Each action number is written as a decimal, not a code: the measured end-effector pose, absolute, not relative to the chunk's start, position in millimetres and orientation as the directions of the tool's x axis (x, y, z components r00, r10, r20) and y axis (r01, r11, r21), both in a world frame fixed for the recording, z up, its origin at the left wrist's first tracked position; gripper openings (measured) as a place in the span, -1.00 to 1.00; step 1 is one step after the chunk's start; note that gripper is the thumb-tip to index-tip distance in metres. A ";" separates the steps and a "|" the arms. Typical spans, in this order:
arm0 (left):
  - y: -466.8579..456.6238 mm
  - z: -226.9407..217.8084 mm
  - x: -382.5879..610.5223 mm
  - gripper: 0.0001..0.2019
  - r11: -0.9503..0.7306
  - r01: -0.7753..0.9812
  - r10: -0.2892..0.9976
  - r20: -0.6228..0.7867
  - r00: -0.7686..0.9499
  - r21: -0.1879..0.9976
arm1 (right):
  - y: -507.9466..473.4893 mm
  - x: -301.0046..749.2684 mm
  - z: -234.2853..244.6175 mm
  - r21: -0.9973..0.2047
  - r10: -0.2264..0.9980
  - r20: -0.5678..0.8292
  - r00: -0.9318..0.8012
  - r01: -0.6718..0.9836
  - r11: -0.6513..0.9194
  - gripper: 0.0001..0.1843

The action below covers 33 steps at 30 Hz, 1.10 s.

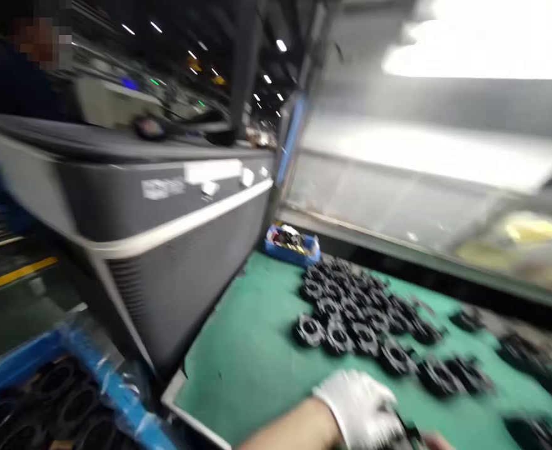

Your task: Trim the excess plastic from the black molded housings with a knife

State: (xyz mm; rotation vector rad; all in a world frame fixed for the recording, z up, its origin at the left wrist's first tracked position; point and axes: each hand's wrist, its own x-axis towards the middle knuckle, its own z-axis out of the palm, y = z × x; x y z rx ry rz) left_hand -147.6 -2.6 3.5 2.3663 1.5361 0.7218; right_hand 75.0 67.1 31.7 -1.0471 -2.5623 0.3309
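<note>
Green mat [238, 381], gloved hand [357, 409], blurred labels [210, 172]

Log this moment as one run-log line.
hand: white-gloved hand | grip: blurred, cannot tell | nearest: black ring parts | under them: green mat | beyond: blue tray

wearer | hand [364, 409]; white knit glove [351, 400], cuff ending at wrist; forearm [287, 428] bare above cuff; glove's fingers blurred, bottom edge
</note>
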 end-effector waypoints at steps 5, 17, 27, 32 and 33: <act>1.7 -34.5 -135.4 0.19 -0.309 0.610 0.933 0.110 0.342 0.730 | 23.2 139.1 8.5 -0.435 0.749 0.167 -0.641 0.634 0.640 -0.57; 33.7 -36.0 -145.5 -0.04 -0.417 0.510 0.807 0.048 0.589 0.752 | 55.3 169.4 -3.8 -0.355 0.598 0.250 -0.762 0.502 0.789 -0.84; 31.4 -38.1 -155.3 -0.08 -0.538 0.453 0.733 0.129 0.668 0.711 | 84.2 159.2 -2.9 -0.261 0.437 0.261 -0.861 0.372 0.890 -0.81; 30.2 -36.5 -155.8 -0.11 -0.558 0.417 0.722 0.170 0.671 0.718 | 87.3 151.3 -5.5 -0.277 0.390 0.268 -0.881 0.318 0.907 -0.85; 30.1 -36.4 -155.5 -0.11 -0.559 0.414 0.724 0.178 0.667 0.718 | 86.4 149.6 -6.5 -0.293 0.391 0.263 -0.882 0.314 0.903 -0.86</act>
